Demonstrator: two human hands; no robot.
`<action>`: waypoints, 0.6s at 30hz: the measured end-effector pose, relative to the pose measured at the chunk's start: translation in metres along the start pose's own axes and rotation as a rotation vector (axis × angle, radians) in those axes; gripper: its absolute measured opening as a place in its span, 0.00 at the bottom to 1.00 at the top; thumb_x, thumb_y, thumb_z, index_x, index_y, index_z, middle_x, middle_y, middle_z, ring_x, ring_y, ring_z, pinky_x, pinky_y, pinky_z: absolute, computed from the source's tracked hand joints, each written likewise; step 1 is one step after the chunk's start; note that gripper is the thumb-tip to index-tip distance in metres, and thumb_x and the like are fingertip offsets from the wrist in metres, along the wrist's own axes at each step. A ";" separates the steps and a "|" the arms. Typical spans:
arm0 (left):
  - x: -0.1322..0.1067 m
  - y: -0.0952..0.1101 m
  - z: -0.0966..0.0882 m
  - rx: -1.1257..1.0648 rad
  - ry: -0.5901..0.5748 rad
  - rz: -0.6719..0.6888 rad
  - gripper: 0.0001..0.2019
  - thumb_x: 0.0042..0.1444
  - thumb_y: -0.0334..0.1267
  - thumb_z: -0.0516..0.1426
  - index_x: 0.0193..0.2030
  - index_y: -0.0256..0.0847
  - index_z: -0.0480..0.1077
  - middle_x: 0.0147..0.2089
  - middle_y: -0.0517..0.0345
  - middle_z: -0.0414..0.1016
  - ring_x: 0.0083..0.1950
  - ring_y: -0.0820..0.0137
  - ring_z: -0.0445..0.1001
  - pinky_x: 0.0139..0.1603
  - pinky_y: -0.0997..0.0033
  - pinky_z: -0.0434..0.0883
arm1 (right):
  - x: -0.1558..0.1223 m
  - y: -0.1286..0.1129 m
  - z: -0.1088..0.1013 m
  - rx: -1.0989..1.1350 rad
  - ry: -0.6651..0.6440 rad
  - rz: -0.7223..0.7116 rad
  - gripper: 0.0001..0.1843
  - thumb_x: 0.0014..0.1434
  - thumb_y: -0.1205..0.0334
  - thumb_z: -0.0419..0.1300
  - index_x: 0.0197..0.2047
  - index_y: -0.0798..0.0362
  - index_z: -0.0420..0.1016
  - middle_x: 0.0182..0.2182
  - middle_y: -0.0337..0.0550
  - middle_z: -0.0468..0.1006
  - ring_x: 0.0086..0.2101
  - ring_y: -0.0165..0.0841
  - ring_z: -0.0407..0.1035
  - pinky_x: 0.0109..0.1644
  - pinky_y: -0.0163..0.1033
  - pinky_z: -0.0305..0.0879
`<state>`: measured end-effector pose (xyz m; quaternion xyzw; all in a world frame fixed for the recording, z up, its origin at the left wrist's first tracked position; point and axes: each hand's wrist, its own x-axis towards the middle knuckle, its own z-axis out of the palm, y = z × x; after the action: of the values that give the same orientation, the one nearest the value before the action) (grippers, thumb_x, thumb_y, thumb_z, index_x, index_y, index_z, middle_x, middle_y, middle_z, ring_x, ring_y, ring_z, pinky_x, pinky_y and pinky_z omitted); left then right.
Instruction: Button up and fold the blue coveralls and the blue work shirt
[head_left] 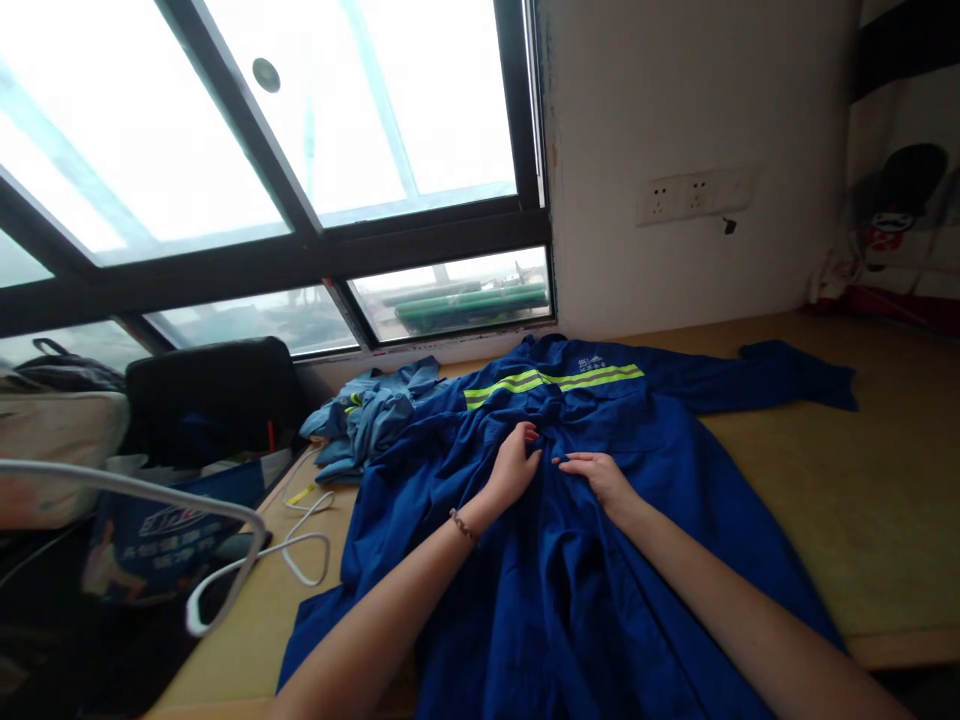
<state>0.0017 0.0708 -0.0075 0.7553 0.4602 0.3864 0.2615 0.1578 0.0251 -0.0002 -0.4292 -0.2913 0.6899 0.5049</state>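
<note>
A dark blue work coverall [697, 510] lies front up across the table, with a yellow-green and grey reflective band and small white lettering on its chest. Its lower part runs out of view at the bottom. My left hand [514, 468], with a beaded bracelet on the wrist, curls its fingers into the cloth along the front opening. Just to the right, my right hand [604, 482] pinches the other side of that opening between thumb and fingers. The cloth bunches in folds between and below my hands. The fastening itself is too small to make out.
A crumpled heap of light blue clothing [382, 415] lies left of the coverall on the wooden table [892, 500]. A white cable [300, 540] loops over the left edge. Bags and a black chair back [214, 385] stand left. A window and wall sockets [697, 193] are behind.
</note>
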 end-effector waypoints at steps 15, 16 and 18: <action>-0.039 0.013 -0.019 0.059 -0.227 -0.148 0.08 0.50 0.41 0.54 0.30 0.38 0.64 0.26 0.56 0.71 0.28 0.69 0.70 0.28 0.72 0.63 | -0.010 0.003 0.005 -0.004 -0.320 0.122 0.10 0.44 0.65 0.62 0.32 0.59 0.76 0.21 0.40 0.72 0.20 0.22 0.62 0.23 0.27 0.57; -0.038 0.014 -0.022 -0.101 -0.274 -0.205 0.10 0.50 0.44 0.54 0.30 0.38 0.63 0.25 0.56 0.71 0.26 0.70 0.70 0.26 0.73 0.64 | -0.009 0.003 0.005 -0.004 -0.316 0.121 0.10 0.44 0.65 0.62 0.32 0.59 0.76 0.22 0.40 0.73 0.20 0.22 0.62 0.23 0.27 0.58; -0.038 0.018 -0.028 -0.448 -0.351 -0.331 0.14 0.48 0.47 0.55 0.31 0.36 0.62 0.25 0.55 0.72 0.24 0.70 0.72 0.24 0.73 0.66 | -0.009 0.003 0.005 -0.004 -0.313 0.114 0.10 0.43 0.65 0.63 0.32 0.59 0.75 0.23 0.41 0.73 0.21 0.22 0.63 0.24 0.28 0.59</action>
<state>-0.0234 0.0303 0.0088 0.6489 0.4283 0.2941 0.5559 0.1531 0.0162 0.0023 -0.3335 -0.3431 0.7752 0.4125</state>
